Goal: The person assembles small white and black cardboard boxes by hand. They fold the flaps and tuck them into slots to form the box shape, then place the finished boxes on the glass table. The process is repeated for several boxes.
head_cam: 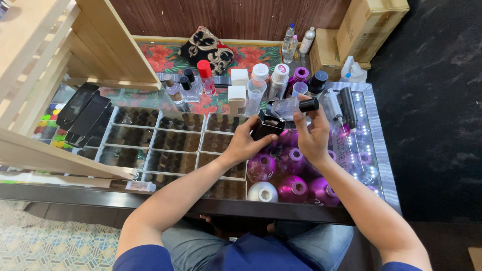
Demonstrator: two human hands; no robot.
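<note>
Above the glass counter (pixel 374 130), the left hand (pixel 244 144) grips a small black box (pixel 267 125) with open flap, and the right hand (pixel 312 138) pinches a clear bottle with black cap (pixel 296 106) at the box's mouth. Behind stand two white cartons (pixel 238 85); cardboard boxes (pixel 351 30) sit by the wooden wall (pixel 226 15). Below are round purple bottles (pixel 293 188).

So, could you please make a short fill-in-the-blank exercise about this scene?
1. The left hand holds a small ____ box.
2. The right hand holds a clear bottle with a ____ cap.
3. The round bottles beneath the hands are mostly ____.

Missing words: black; black; purple
</note>
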